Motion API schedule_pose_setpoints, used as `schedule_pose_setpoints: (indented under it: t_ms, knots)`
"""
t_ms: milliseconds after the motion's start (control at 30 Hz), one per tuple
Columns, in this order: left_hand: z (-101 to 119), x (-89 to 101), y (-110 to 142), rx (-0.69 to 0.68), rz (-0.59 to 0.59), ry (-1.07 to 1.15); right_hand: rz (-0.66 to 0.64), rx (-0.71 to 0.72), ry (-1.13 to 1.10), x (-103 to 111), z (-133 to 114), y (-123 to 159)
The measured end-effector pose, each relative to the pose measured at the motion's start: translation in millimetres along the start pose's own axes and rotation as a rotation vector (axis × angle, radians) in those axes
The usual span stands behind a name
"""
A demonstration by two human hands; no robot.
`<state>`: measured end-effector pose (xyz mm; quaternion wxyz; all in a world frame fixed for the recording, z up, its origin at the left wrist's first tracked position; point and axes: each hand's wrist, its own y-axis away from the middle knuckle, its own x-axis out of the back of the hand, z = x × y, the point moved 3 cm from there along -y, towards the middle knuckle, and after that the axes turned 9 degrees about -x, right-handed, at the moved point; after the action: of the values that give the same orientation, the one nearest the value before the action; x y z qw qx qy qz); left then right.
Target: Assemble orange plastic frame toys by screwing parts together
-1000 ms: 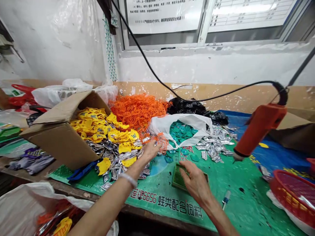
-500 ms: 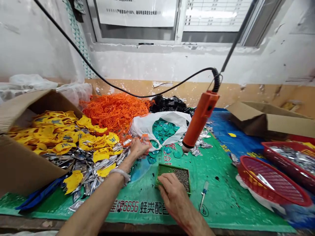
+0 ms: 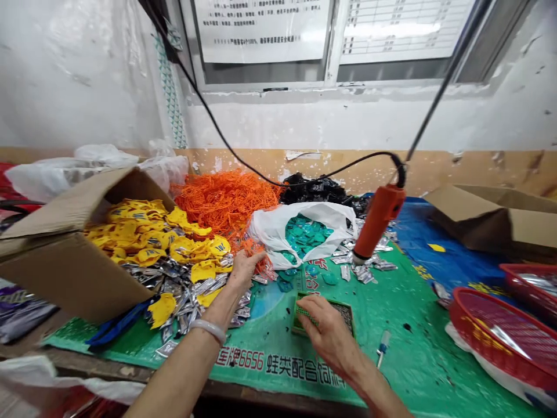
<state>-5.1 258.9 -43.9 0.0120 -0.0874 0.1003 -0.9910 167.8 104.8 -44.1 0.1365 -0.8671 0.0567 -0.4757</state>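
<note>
My left hand reaches to the front of the orange heap, its fingers closed on an orange plastic piece, partly hidden by the fingers. A pale bangle circles that wrist. Over a small green tray my right hand is bent, fingertips together above the tray's left part; what they pinch, if anything, is too small to make out. Small dark metal parts, like screws, lie in the tray's right part. Beyond the hands, a white bag lies open around teal plastic pieces.
An orange electric screwdriver hangs from a cable at right. A hand screwdriver lies near it. Yellow pieces spill from a cardboard box over silver parts. Red baskets and another box stand right.
The view has shifted, moving the scene rightward and slightly down. My left hand stays by the orange pieces; my right hand's fingers have lifted and curled more over the green tray.
</note>
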Motion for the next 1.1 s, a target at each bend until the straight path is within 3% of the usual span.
schedule_pose_setpoints:
  t_ms: [133, 267, 467, 567, 667, 767, 833, 900, 1000, 1100]
  knots:
    - [1, 5.1, 40, 0.231, -0.067, 0.342, -0.019, -0.221, 0.114, 10, 46, -42]
    - [0, 7.4, 77, 0.425, -0.061, 0.575, -0.13, -0.392, 0.212, 7, 88, -77]
    - [-3, 11.1, 111, 0.549, -0.017, 0.721, -0.181, -0.446, 0.136, -4, 104, -91]
    - [-6, 12.4, 120, 0.506, 0.027, 0.701, -0.146, -0.432, -0.013, 0, 92, -89]
    - [-8, 10.2, 126, 0.405, 0.089, 0.628, -0.133, -0.41, -0.214, 3, 64, -73]
    - [-2, 3.7, 133, 0.281, 0.105, 0.554, -0.243, -0.39, -0.476, -6, 24, -40]
    - [9, -0.7, 140, 0.198, 0.042, 0.521, -0.32, -0.533, -0.91, -16, 3, -19]
    - [24, -4.2, 147, 0.067, -0.152, 0.479, -0.295, -0.646, -1.18, -22, -8, -8]
    - [44, -2.2, 154, -0.154, -0.384, 0.401, -0.298, -0.687, -1.296, -22, -11, -9]
    - [46, 2.9, 150, -0.159, -0.354, 0.432, -0.399, -0.668, -1.243, -19, -10, -16]
